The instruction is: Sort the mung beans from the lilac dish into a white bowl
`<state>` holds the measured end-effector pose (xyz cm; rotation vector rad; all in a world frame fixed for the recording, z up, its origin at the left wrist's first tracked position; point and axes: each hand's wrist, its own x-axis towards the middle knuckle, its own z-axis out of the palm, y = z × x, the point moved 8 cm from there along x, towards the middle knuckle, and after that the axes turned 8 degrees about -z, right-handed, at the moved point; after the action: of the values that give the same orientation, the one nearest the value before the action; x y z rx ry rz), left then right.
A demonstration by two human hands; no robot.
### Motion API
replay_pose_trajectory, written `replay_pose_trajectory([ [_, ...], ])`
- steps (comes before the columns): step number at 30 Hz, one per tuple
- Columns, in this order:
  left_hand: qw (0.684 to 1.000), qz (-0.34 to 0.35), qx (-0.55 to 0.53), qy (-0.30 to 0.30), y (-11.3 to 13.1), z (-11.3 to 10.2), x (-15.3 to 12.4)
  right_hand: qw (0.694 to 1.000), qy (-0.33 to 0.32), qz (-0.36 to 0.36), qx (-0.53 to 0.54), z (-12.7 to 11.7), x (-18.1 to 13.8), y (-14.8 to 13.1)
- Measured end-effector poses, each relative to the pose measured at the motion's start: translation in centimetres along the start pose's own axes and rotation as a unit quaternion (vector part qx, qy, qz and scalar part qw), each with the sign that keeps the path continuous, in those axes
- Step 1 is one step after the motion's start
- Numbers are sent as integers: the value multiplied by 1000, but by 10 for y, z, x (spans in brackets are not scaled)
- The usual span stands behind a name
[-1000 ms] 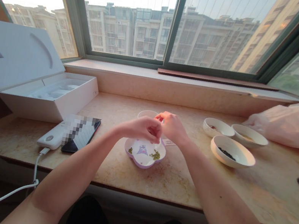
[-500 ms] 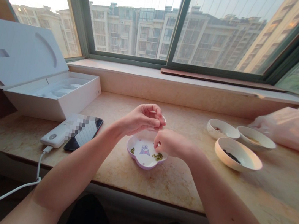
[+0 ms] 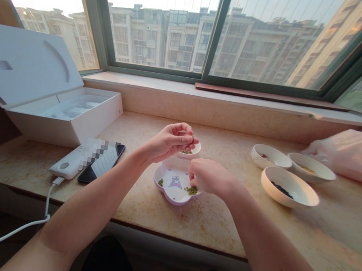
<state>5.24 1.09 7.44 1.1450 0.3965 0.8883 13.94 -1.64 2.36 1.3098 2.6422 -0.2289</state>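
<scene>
— Where to find green beans (image 3: 192, 190)?
— Just beside right hand (image 3: 210, 176), in flower-shaped dish (image 3: 169, 193), right lobe; farther from left hand (image 3: 170, 141) by small bowl (image 3: 196, 149).
— How about grip?
— Curled on both; can't tell if pinching.

Plate (image 3: 164, 191): on the counter (image 3: 217, 226), beans (image 3: 192, 190) inside, left and right.
Small bowl (image 3: 196, 149): just behind the plate.
Three bowls (image 3: 301, 194): off right, bag (image 3: 359, 155) behind.
Box (image 3: 97, 118): far left, phone (image 3: 96, 171) and power bank (image 3: 64, 165) before it.
</scene>
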Motion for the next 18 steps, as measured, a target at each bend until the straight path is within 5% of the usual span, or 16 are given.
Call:
replay_pose_trajectory([
  [6,996,-15,60,59,-9,-18,9,1000,-9,3,16,-2,-4,-7],
  [10,971,10,204,122,-16,-39,17,999,9,2,38,-2,-3,-4],
  [18,792,37,583,176,-28,-48,22,997,45,-26,63,0,-2,2],
])
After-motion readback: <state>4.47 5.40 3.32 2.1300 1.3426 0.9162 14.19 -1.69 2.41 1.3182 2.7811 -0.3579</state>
